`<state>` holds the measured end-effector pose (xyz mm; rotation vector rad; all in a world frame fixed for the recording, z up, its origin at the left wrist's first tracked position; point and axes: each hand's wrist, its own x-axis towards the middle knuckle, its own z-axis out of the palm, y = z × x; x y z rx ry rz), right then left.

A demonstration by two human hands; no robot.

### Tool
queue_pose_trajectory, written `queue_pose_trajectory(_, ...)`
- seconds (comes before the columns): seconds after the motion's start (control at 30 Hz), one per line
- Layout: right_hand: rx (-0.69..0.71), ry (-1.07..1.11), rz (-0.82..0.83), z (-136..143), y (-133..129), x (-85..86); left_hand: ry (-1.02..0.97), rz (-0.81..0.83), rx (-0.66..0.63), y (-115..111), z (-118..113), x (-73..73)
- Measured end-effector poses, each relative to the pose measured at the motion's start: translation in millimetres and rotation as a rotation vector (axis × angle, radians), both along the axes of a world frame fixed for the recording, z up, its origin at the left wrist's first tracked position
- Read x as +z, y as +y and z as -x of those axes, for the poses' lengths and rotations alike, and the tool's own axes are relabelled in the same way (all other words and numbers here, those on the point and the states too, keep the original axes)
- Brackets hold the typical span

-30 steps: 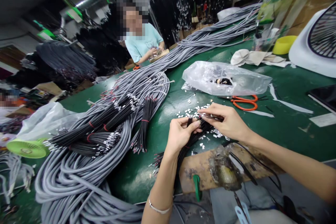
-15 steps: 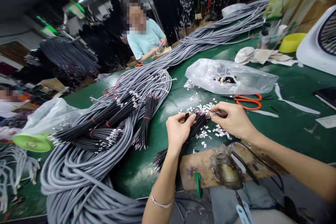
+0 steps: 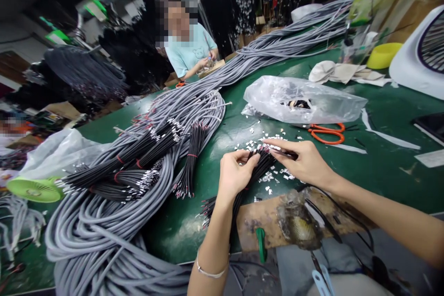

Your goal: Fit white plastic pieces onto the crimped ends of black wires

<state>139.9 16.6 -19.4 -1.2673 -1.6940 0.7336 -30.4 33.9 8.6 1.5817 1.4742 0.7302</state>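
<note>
- Left hand [image 3: 236,171]: thumb and fingers pinched on a black wire [image 3: 251,153]
- Right hand [image 3: 305,159]: fingers closed on a slim dark tool [image 3: 288,153]
- Wire bundle [image 3: 261,167]: near the bench's [image 3: 381,166] front edge, running under the left hand, beside the board [image 3: 251,224]
- Metal bits [image 3: 268,177]: scattered around the bundle's far end
- Scissors [image 3: 328,134]: beyond the right hand

Green bench [image 3: 374,178] before me. Directly on it: black wires [image 3: 261,166] nearest me, silver bits [image 3: 267,176] around them, grey cables [image 3: 243,62], bag [image 3: 329,97], scissors [image 3: 326,130], cloth [image 3: 347,73].
</note>
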Motion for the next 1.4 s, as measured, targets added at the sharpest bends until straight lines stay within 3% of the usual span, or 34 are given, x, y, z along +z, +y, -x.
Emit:
queue_pose_trajectory(0.37, 0.08, 0.137, 0.09, 0, -2, 9.9, 0.065, -0.03, 0.0, -5, -5, -2.3)
queue_pose_trajectory(0.5, 0.095, 0.131, 0.096, 0, -5, 13.1, 0.09, -0.084, 0.056, -6, -5, -3.7)
queue_pose_trajectory(0.73, 0.118, 0.159, 0.152, 0, -5, 14.3, -0.1, -0.1, 0.173, -6, -8, -1.5)
queue_pose_trajectory(0.97, 0.149, 0.206, 0.173, 0, -7, 12.8, -0.032, -0.157, 0.222, -7, -8, -5.4)
queue_pose_trajectory(1.07, 0.116, 0.113, 0.063, 1, -8, 10.4, -0.023, -0.16, 0.233, -8, -9, -4.9)
queue_pose_trajectory(1.23, -0.135, -0.338, -0.338, -1, -9, 5.4, -0.013, -0.145, 0.25, -8, -12, -5.5)
queue_pose_trajectory(1.4, -0.249, -0.62, -0.547, -6, -10, 2.5, -0.008, -0.136, 0.25, -9, -13, -6.2)
